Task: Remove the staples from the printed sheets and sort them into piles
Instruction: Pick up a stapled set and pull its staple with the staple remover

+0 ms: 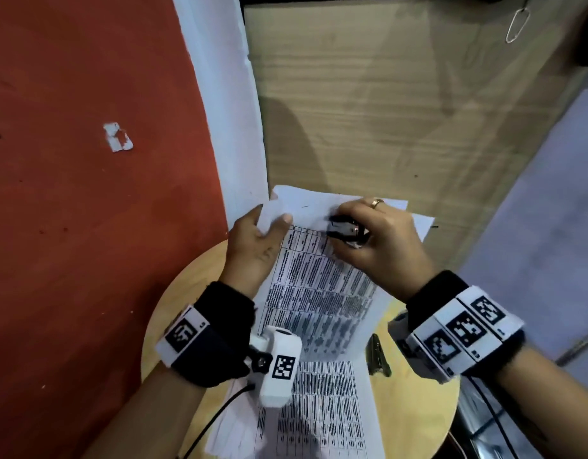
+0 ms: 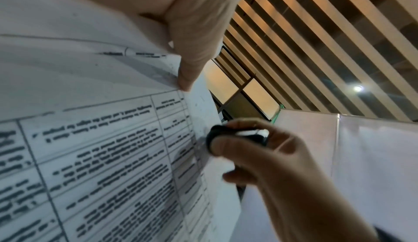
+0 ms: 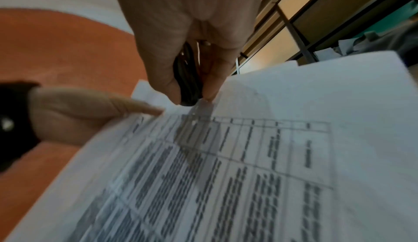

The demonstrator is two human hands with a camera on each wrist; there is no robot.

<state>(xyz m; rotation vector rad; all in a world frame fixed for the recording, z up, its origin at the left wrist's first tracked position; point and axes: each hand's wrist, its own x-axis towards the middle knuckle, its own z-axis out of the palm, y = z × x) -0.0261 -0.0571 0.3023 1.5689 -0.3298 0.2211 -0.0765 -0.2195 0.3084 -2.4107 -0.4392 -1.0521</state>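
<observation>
Head view: staple remover (image 1: 344,230) pinched in right hand (image 1: 382,240) over printed sheets (image 1: 319,293)

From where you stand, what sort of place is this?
Probably an office or paperwork corner: printed sheets on a small round table, a staple remover in the right hand, and a wood-grain cabinet behind.

R hand (image 3: 181,36) grip on staple remover (image 3: 189,79)
</observation>
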